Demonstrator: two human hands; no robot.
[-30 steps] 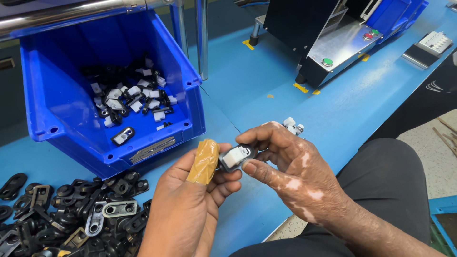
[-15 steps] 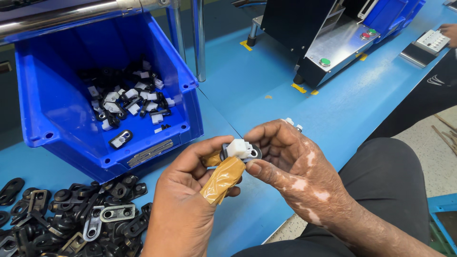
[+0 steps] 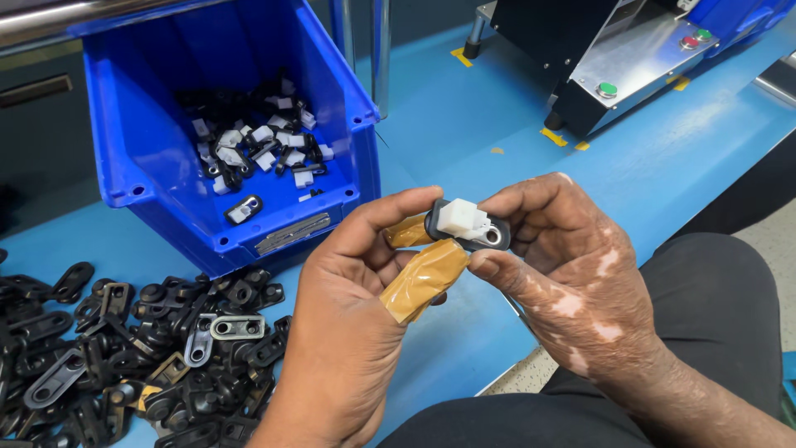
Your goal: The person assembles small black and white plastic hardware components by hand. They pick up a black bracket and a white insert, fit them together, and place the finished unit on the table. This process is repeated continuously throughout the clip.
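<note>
Both hands meet over the blue bench edge (image 3: 464, 348), pinching one small part between them: a flat black oval plastic bracket (image 3: 469, 229) with a metal-ringed hole at one end and a blocky white plastic connector (image 3: 457, 217) seated on top. Left hand (image 3: 356, 323) is curled; its thumb and forefinger are wrapped in glossy tan tape, and they grip the bracket's left end. Right hand (image 3: 572, 274) closes on the right end, thumb underneath, fingers over the top. To the left lies a loose pile of black brackets (image 3: 141, 348) (a few grey metal ones mixed in). Behind it, a blue plastic bin (image 3: 149, 158) holds assembled black-and-white pieces. Upper right stands a black and brushed-metal machine (image 3: 613, 58) with green and red buttons.
</note>
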